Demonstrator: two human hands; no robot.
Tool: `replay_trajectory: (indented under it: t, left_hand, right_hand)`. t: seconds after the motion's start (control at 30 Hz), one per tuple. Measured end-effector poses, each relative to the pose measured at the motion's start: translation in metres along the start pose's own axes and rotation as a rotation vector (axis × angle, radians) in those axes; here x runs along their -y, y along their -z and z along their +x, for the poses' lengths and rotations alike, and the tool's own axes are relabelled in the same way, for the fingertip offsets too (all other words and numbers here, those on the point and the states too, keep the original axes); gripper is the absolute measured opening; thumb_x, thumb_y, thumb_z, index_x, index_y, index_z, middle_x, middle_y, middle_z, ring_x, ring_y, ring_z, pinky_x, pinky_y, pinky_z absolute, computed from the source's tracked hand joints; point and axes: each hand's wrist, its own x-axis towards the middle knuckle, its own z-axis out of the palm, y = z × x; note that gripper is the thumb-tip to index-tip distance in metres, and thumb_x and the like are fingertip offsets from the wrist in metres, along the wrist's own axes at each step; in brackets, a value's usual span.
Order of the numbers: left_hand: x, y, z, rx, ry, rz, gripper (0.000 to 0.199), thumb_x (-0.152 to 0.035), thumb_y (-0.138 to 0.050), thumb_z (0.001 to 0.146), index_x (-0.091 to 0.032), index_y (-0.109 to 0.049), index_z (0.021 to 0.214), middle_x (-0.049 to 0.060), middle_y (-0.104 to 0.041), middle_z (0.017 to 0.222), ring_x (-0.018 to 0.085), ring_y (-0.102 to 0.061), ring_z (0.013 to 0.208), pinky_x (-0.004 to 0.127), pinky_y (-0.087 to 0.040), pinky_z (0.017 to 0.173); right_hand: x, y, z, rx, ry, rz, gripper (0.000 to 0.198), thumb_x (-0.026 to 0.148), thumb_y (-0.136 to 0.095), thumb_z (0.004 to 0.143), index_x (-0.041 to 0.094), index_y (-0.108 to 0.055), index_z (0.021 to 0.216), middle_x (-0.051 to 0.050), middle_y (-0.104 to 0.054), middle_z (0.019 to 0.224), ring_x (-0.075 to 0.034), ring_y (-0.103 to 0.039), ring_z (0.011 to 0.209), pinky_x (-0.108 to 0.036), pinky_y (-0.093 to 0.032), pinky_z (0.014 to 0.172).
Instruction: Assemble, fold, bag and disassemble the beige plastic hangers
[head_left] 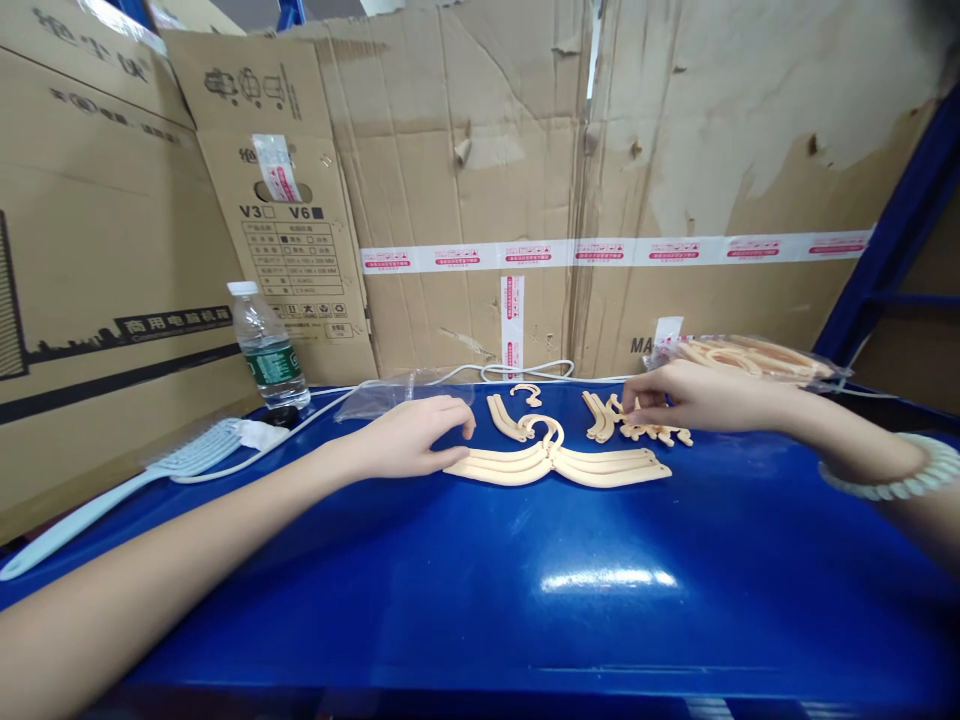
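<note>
A cream plastic hanger [499,466] lies on the blue table, its stacked arms spread left and right under a curved hook. My left hand [409,437] rests by the hanger's left end, fingers curved and apart from the thumb; the thumb tip is at or touching that end. My right hand [667,397] reaches down over a pile of small cream hook pieces [656,434], its fingers closed together; what they pinch is hidden. Beside the pile lie loose curved arms [598,415]. More loose arms [507,418] and cream hooks [529,392] lie behind the hanger.
A clear bag of cream parts [750,357] sits at the back right. On the left are a water bottle [268,350], a pale blue hairbrush [187,452] and a white cable [326,400]. Cardboard boxes [465,150] wall the back of the blue table [480,600].
</note>
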Motion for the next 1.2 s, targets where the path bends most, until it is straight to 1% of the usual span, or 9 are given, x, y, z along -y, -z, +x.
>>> replay_trajectory:
  t: [0.13, 0.27, 0.4, 0.53, 0.67, 0.87, 1.0, 1.13, 1.2]
  left_hand:
    - [0.003, 0.004, 0.017, 0.031, -0.041, 0.029, 0.019, -0.027, -0.050, 0.091, -0.017, -0.061, 0.103, 0.008, -0.065, 0.103, 0.022, -0.062, 0.095, 0.033, -0.048, 0.082]
    - [0.010, -0.001, 0.043, 0.060, -0.150, 0.030, 0.022, -0.021, -0.053, 0.091, -0.018, -0.061, 0.111, 0.008, -0.067, 0.109, 0.021, -0.062, 0.102, 0.033, -0.047, 0.088]
    - [0.018, -0.014, 0.062, 0.059, -0.217, -0.004, 0.018, -0.017, -0.055, 0.090, -0.017, -0.064, 0.106, 0.008, -0.069, 0.106, 0.021, -0.063, 0.100, 0.032, -0.048, 0.086]
    - [0.025, -0.025, 0.067, 0.053, -0.242, -0.029, 0.017, -0.012, -0.058, 0.088, -0.017, -0.065, 0.103, 0.007, -0.069, 0.105, 0.020, -0.064, 0.100, 0.030, -0.048, 0.085]
    - [0.032, -0.031, 0.070, 0.040, -0.243, -0.039, 0.012, -0.014, -0.057, 0.089, -0.016, -0.066, 0.098, 0.007, -0.069, 0.099, 0.018, -0.065, 0.094, 0.027, -0.048, 0.080]
    - [0.034, -0.032, 0.072, 0.053, -0.260, -0.027, 0.014, -0.016, -0.055, 0.091, -0.017, -0.065, 0.101, 0.008, -0.067, 0.102, 0.021, -0.063, 0.097, 0.028, -0.047, 0.077]
    - [0.033, -0.032, 0.069, 0.024, -0.257, -0.050, 0.014, -0.017, -0.052, 0.092, -0.017, -0.064, 0.099, 0.007, -0.067, 0.102, 0.020, -0.063, 0.096, 0.027, -0.047, 0.076]
    - [0.036, -0.028, 0.062, -0.090, -0.225, -0.104, 0.017, -0.010, -0.048, 0.090, -0.017, -0.063, 0.094, 0.006, -0.067, 0.099, 0.019, -0.063, 0.096, 0.029, -0.048, 0.081]
    - [0.034, -0.022, 0.056, -0.167, -0.185, -0.133, 0.019, -0.009, -0.044, 0.091, -0.016, -0.061, 0.095, 0.006, -0.067, 0.094, 0.017, -0.065, 0.086, 0.030, -0.050, 0.078]
  right_hand:
    - [0.000, -0.001, 0.036, -0.114, 0.095, 0.048, 0.019, 0.030, -0.054, 0.084, 0.016, -0.067, 0.089, -0.005, -0.068, 0.077, -0.017, -0.061, 0.066, -0.028, -0.043, 0.060]
    - [0.003, -0.011, 0.086, -0.118, 0.153, 0.031, 0.020, 0.019, -0.060, 0.082, 0.013, -0.069, 0.098, -0.008, -0.070, 0.087, -0.019, -0.064, 0.077, -0.028, -0.046, 0.068]
    - [0.005, -0.029, 0.126, -0.104, 0.178, 0.023, 0.030, 0.018, -0.068, 0.078, 0.013, -0.068, 0.107, -0.009, -0.070, 0.091, -0.021, -0.063, 0.079, -0.029, -0.045, 0.069]
    - [0.003, -0.047, 0.143, -0.133, 0.190, 0.069, 0.020, 0.015, -0.069, 0.077, 0.014, -0.072, 0.097, -0.009, -0.069, 0.089, -0.023, -0.063, 0.082, -0.030, -0.046, 0.074]
    - [0.001, -0.057, 0.145, -0.207, 0.180, 0.180, 0.011, 0.009, -0.067, 0.074, 0.015, -0.073, 0.081, -0.009, -0.069, 0.088, -0.022, -0.062, 0.084, -0.030, -0.046, 0.078]
    - [-0.006, -0.059, 0.141, -0.328, 0.098, 0.447, 0.002, 0.015, -0.065, 0.077, 0.016, -0.066, 0.078, -0.005, -0.065, 0.081, -0.017, -0.061, 0.071, -0.028, -0.048, 0.065]
    - [-0.008, -0.049, 0.122, -0.383, 0.040, 0.688, 0.016, 0.034, -0.059, 0.086, 0.019, -0.056, 0.088, -0.001, -0.059, 0.076, -0.013, -0.058, 0.058, -0.023, -0.045, 0.048]
    - [-0.001, -0.035, 0.084, -0.422, 0.017, 0.891, 0.029, 0.050, -0.055, 0.087, 0.024, -0.046, 0.095, 0.002, -0.057, 0.076, -0.013, -0.061, 0.058, -0.024, -0.049, 0.051]
    - [0.007, -0.031, 0.062, -0.405, 0.018, 1.022, 0.034, 0.054, -0.058, 0.086, 0.025, -0.044, 0.097, 0.003, -0.061, 0.074, -0.013, -0.062, 0.057, -0.025, -0.051, 0.052]
